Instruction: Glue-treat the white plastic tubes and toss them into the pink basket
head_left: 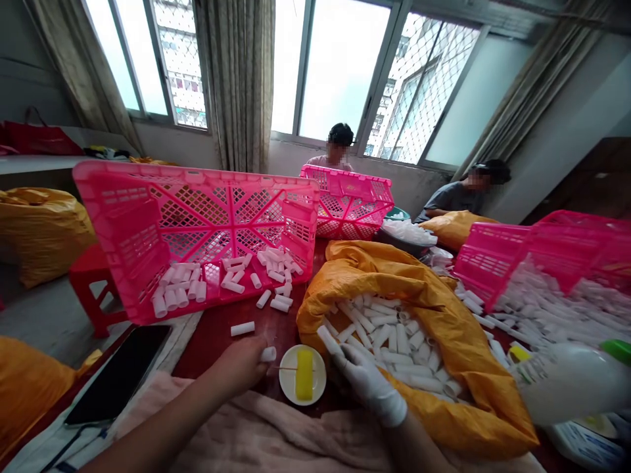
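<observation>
Over a pale pink cloth (276,433) spread at the table's near edge, a worker's bare left hand (240,365) pinches a short white plastic tube (269,354) at the fingertips. The white-gloved right hand (369,384) closes its fingers round a longer white tube (327,340) that pokes up and to the left. Between the two hands sits a small round white dish (290,389) carrying a yellow sponge block (304,374).

A light, even pinch looks best here, since thin tubes of this kind probably dent easily. Keeping both pieces low and close to the dish should spare wasted reach.

Room is tight. A black phone (119,373) lies flat just left of the cloth. The crumpled orange plastic sack (444,305), heaped with white tubes, presses against the right wrist, and a white squeeze bottle (566,381) crowds the far right. The only bare dark red tabletop (217,335) is a narrow strip ahead of the left hand, with one stray tube (242,328) lying on it.

Beyond, a tipped pink plastic lattice basket (148,217) spills more tubes toward the worker. Two other people sit at the far side, under barred windows.
</observation>
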{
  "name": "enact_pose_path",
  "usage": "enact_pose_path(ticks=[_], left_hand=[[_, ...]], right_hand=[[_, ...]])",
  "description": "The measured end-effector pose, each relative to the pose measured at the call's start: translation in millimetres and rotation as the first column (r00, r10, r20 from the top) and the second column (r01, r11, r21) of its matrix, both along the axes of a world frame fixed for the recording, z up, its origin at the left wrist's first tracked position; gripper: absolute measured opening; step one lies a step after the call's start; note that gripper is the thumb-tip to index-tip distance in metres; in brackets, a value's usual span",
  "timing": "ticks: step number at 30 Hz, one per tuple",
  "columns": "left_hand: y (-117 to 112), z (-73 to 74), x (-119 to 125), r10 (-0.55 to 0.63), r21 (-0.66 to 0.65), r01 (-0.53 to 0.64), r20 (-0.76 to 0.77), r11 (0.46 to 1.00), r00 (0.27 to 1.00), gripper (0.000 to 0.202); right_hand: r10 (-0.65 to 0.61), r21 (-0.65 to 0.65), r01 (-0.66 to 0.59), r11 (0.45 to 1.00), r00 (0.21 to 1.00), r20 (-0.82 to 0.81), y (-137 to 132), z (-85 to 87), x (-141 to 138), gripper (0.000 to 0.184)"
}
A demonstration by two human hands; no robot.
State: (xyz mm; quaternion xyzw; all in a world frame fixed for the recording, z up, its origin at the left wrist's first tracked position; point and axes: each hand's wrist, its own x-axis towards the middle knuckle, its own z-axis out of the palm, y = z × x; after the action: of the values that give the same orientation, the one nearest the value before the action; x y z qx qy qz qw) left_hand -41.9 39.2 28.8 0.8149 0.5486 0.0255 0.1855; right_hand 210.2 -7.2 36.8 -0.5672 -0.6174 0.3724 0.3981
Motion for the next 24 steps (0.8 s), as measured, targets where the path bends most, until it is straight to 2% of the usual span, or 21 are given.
enact_pose_path(ticks=[2, 4, 6, 10, 15, 20, 24], left_hand=[[-14.2, 0.7, 5.8, -0.015, -0.033, 0.017, 0.038, 0.999, 0.999, 0.011], [-22.8, -1.7, 12.8, -0.010, -0.076, 0.014, 0.051, 0.997, 0.999, 0.011], [-25.4, -6.5, 18.1, 0.011, -0.083, -0.006, 0.058, 0.997, 0.998, 0.012], [-22.7, -16.7, 19.8, 0.022, -0.010, -0.021, 0.067, 1.000, 0.998, 0.013], [-23.0, -19.6, 18.1, 0.022, 0.019, -0.023, 0.037, 1.000, 0.999, 0.013], [-23.7, -17.3, 21.0, 0.019, 0.026, -0.019, -0.005, 0.999, 1.000, 0.016], [-23.0, -16.9, 21.4, 0.024, 0.027, -0.024, -0.010, 0.999, 1.000, 0.015]], right_hand=[[0.092, -0.021, -0.091, 0.996, 0.995, 0.041, 1.3, -10.4, -4.6, 0.019], [0.147, -0.030, -0.145, 0.989, 0.983, 0.113, 5.1, -16.0, -4.9, 0.021], [0.146, 0.011, -0.152, 0.988, 0.965, 0.220, 8.9, -18.1, -4.1, 0.026], [0.175, 0.076, -0.224, 0.972, 0.897, 0.405, 14.8, -18.2, -9.0, 0.026], [0.108, 0.200, -0.258, 0.945, 0.826, 0.554, 17.5, -20.4, -16.1, 0.021], [0.212, 0.257, -0.443, 0.859, 0.764, 0.609, 10.6, -24.3, -9.1, 0.029], [0.165, 0.293, -0.426, 0.856, 0.762, 0.626, 4.0, -25.7, -5.9, 0.029]])
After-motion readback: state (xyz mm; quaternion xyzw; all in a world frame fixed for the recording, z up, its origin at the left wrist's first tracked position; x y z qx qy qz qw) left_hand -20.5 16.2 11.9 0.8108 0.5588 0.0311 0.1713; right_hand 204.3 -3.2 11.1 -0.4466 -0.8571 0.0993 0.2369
